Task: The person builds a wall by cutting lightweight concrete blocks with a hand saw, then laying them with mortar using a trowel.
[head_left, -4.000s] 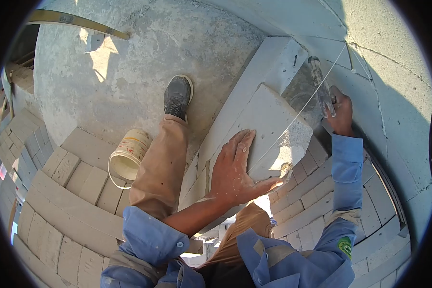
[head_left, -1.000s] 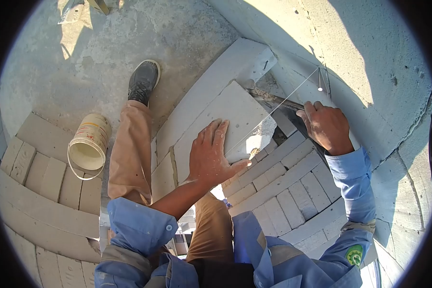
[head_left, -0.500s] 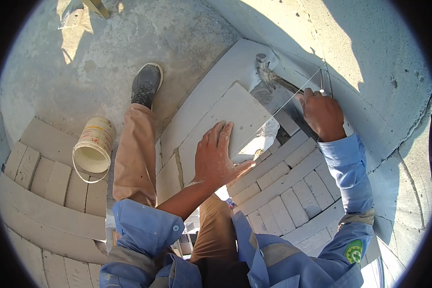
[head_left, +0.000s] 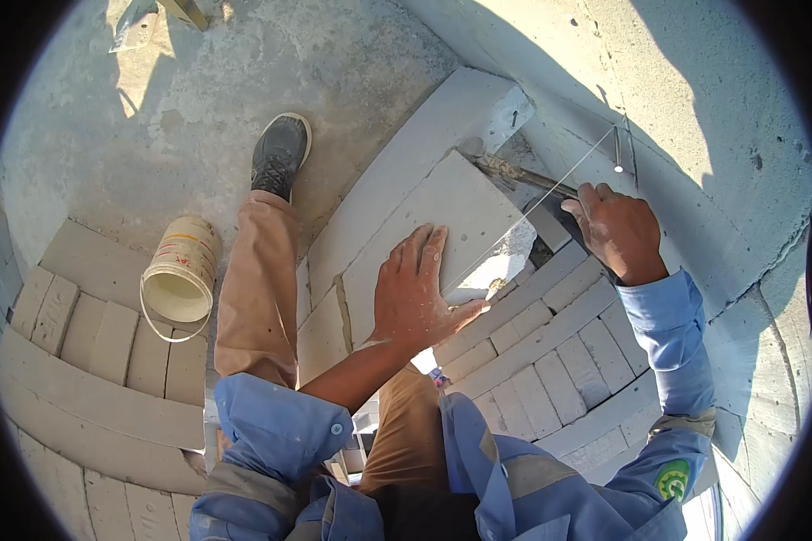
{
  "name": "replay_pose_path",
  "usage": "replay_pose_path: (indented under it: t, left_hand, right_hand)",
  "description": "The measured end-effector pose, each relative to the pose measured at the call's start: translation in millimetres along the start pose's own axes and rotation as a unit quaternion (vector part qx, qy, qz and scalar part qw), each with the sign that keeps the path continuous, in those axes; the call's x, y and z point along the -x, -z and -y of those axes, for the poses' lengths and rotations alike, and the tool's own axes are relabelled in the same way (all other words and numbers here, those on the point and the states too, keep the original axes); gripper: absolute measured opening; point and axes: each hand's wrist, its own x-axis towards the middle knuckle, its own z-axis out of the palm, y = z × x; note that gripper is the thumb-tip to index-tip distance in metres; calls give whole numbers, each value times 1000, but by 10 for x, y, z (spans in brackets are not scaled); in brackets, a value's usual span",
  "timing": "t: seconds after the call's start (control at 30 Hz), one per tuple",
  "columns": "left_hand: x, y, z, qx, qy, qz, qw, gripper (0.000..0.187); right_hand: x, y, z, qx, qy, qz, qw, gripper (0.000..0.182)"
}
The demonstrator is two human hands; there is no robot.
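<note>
My left hand (head_left: pixel 412 293) lies on a pale grey block (head_left: pixel 478 212), its fingers stretched over the top face and its thumb held out toward the near edge. In my right hand (head_left: pixel 624 233) is the handle of a claw hammer (head_left: pixel 523 173); its head is at the far end of the block, partly hidden beside it. A thin white string (head_left: pixel 564 176) runs from a nail (head_left: pixel 618 155) in the concrete wall, down across the block's edge. A rough, sunlit broken patch (head_left: pixel 510 257) shows along the side of the block nearest the hammer hand.
Stacked pale blocks (head_left: pixel 559 370) rise at the lower right, and more (head_left: pixel 108 338) lie at the left. A white bucket (head_left: pixel 179 266) with a wire handle rests there. The concrete wall (head_left: pixel 695 216) closes off the right side. My shoe (head_left: pixel 280 153) is on the concrete floor.
The hammer head has swung down from above the gap by the wall to the block's far end. My right hand has shifted slightly right and down; my left hand stays on the block.
</note>
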Motion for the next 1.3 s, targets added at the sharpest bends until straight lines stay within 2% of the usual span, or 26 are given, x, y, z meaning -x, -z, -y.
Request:
replay_pose_path:
  t: [0.1, 0.17, 0.2, 0.27, 0.43, 0.5, 0.57, 0.67, 0.7, 0.77, 0.9, 0.97, 1.0, 1.07, 1.13, 1.17, 1.23, 1.27, 1.3]
  left_hand:
    - [3, -24, 4, 3, 3, -2, 1000, 110]
    - [0, -36, 23, -4, -12, -12, 1000, 110]
    - [-5, -46, 25, -4, -21, -23, 1000, 109]
    - [2, -21, 17, 6, -10, -13, 1000, 109]
    - [-7, -8, 2, -2, -5, -3, 1000, 110]
    - [-3, -4, 3, -10, -20, -33, 999, 108]
    - [-6, -22, 23, -4, -22, -24, 999, 109]
    - [1, -29, 35, -12, -24, -18, 999, 110]
    - [-1, -34, 24, -16, -27, -19, 999, 110]
    - [-7, -31, 20, -19, -24, -15, 999, 111]
    - [0, -43, 5, -20, -18, -18, 999, 111]
    - [2, -81, 37, -24, -35, -31, 999, 109]
    - [-14, -90, 39, -20, -52, -49, 997, 108]
    - [-35, -80, 17, -35, -74, -61, 995, 106]
    - [-32, -97, 41, -20, -78, -64, 995, 107]
    - [-49, -110, 74, 16, -76, -53, 996, 108]
    - [-44, -123, 63, 2, -79, -54, 995, 108]
    - [-36, -113, 58, -2, -75, -61, 995, 109]
    - [-23, -101, 40, 5, -68, -54, 996, 110]
  right_hand:
    - [-94, -136, -145, 41, -40, -27, 998, 32]
    - [-157, -187, -157, 39, -17, -91, 995, 31]
    - [-154, -133, -146, 39, -15, -92, 995, 31]
    - [-5, 75, -97, 3, -19, -8, 1000, 31]
    - [215, 110, -130, -7, -5, -5, 1000, 36]
    - [348, -185, -124, -80, -69, 12, 994, 41]
    - [551, -593, -59, -127, -97, -7, 987, 41]
    - [874, -1476, 133, -301, -183, -50, 934, 40]
    - [867, -1835, 284, -309, -182, -57, 932, 40]
    - [836, -2333, 541, -404, -240, -218, 855, 35]
    - [551, -2817, 906, -428, -262, -291, 815, 30]
    - [427, -3103, 1180, -673, -249, -315, 622, 28]
    - [396, -3152, 1242, -677, -253, -322, 611, 28]
    - [291, -3134, 1345, -786, -193, -288, 511, 28]
    - [2, -2824, 1409, -816, -186, -328, 438, 27]
    - [-153, -2776, 1442, -816, -191, -334, 431, 27]
    - [-486, -2687, 1486, -594, -212, -478, 612, 24]
    - [-570, -2710, 1481, -596, -211, -485, 605, 24]
    - [-654, -2735, 1456, -560, -190, -536, 602, 22]
